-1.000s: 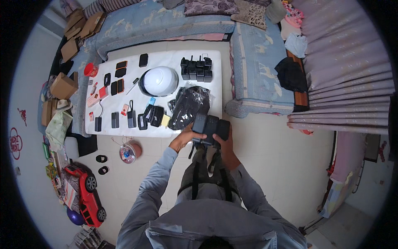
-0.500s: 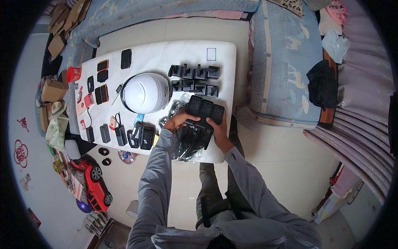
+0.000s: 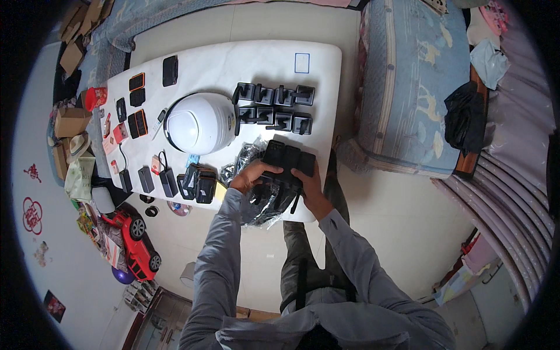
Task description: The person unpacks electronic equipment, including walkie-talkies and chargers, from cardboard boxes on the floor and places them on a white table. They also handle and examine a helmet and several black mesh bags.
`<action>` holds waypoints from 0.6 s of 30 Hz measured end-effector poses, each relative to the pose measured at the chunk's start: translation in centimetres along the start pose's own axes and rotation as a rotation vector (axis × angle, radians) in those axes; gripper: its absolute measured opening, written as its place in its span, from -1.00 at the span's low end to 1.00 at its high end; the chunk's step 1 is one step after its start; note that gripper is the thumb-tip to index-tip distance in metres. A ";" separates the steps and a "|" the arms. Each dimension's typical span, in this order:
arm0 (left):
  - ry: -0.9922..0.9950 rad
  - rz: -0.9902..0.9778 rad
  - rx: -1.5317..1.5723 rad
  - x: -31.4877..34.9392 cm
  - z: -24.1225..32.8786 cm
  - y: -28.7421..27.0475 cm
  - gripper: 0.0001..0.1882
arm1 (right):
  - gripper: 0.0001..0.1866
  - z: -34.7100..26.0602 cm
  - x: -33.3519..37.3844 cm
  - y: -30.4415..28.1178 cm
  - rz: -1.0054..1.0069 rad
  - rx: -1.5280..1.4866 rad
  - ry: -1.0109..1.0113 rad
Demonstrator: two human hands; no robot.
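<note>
My left hand [image 3: 255, 175] and my right hand [image 3: 312, 185] hold a row of three black boxy devices [image 3: 287, 157] side by side, thumbs on the near edge. I cannot make out their exact kind. Under them, at the near edge of the table, lie clear plastic bags [image 3: 262, 204] with dark things inside. Beyond my hands, two rows of small black square devices with clip-like arms [image 3: 274, 116] stand on the table. A white helmet [image 3: 201, 123] sits to the left of these rows.
The white table [image 3: 256, 58] also bears phone-like black and orange devices [image 3: 138, 122], black cases [image 3: 198, 184], black adapters [image 3: 168, 182] and a red tub [image 3: 95, 98]. A red toy car [image 3: 137, 245] is on the floor at left. A blue-covered sofa [image 3: 402, 87] stands at right.
The view has shifted slightly, so the table sits a little higher in it. Both hands keep hold of the black devices, which now tilt a little differently.
</note>
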State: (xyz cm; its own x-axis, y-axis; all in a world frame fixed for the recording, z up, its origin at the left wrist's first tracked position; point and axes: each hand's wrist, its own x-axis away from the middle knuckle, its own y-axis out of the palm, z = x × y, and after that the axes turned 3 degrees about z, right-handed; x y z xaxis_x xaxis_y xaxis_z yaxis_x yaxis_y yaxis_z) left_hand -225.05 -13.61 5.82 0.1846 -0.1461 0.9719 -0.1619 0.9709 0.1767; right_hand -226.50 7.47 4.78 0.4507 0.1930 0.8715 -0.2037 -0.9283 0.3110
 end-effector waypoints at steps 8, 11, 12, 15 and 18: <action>0.022 -0.053 0.104 0.9 1.9 -0.4 -0.64 | -0.24 -3.7 -0.7 1.6 -0.010 0.085 0.098; 0.006 -0.028 0.160 0.1 3.0 -1.0 -0.62 | -0.35 -5.3 -2.0 2.5 -0.089 0.113 0.165; 0.015 -0.027 0.201 0.3 3.6 -0.9 -0.62 | -0.46 -5.4 -2.8 2.7 -0.127 0.099 0.145; -0.003 -0.073 0.225 -0.6 4.3 -1.6 -0.66 | -0.54 -6.0 -4.1 2.6 -0.083 0.166 0.370; -0.043 -0.116 0.245 -2.1 4.4 -3.3 -0.69 | -0.56 -6.3 -5.3 3.1 -0.182 0.160 0.474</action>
State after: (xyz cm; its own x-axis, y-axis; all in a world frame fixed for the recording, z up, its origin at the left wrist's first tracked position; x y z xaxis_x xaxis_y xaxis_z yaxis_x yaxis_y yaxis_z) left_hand -229.19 -17.33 3.92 0.1751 -0.2664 0.9478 -0.3727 0.8731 0.3143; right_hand -234.96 5.60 3.49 0.0167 0.4432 0.8963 -0.0073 -0.8963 0.4433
